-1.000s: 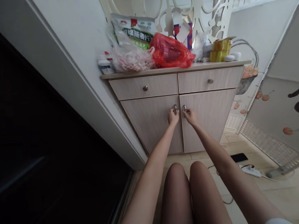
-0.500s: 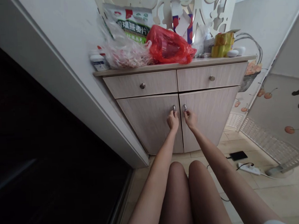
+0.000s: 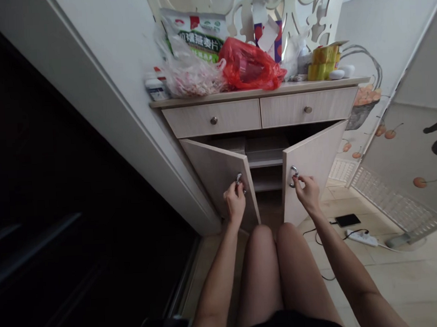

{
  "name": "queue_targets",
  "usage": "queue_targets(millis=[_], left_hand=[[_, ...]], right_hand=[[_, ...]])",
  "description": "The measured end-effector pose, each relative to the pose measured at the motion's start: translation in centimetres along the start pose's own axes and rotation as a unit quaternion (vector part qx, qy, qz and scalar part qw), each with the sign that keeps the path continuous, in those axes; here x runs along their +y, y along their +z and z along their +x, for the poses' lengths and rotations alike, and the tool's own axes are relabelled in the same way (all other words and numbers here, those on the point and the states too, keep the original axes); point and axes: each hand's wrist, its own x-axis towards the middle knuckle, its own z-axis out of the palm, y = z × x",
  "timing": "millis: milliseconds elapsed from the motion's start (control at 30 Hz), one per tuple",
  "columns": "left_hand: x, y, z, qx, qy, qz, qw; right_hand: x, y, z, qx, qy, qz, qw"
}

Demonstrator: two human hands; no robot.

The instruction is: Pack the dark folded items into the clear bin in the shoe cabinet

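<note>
A pale wood cabinet stands ahead with two drawers above two doors. Both doors hang partly open. My left hand is closed round the metal handle of the left door. My right hand pinches the metal handle of the right door. Between the doors, dim shelves show inside. My knees sit just below the gap.
On the cabinet top lie a red plastic bag, a clear bag, a cereal packet and yellow boxes. A phone and power strip lie on the floor at right. A dark doorway fills the left.
Both cabinet doors, shut a second ago, have swung out toward me with my hands on their handles. The shelves inside have come into view.
</note>
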Motion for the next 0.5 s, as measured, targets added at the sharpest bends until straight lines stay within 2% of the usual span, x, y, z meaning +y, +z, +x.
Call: queue_targets(millis=[233, 367, 500], left_hand=[[-4.2, -5.6, -2.5, 0.076, 0.005, -0.012, 0.997], [-6.2, -8.6, -3.3, 0.13, -0.013, 0.014, 0.991], [-8.5, -12.1, -3.5, 0.176, -0.04, 0.043, 0.983]], right_hand=[[2.7, -7.6, -3.1, 0.064, -0.015, -0.037, 0.997], [4.2, -11.0, -3.9, 0.085, -0.029, -0.062, 0.994], [6.3, -14.2, -4.5, 0.104, -0.005, -0.113, 0.988]])
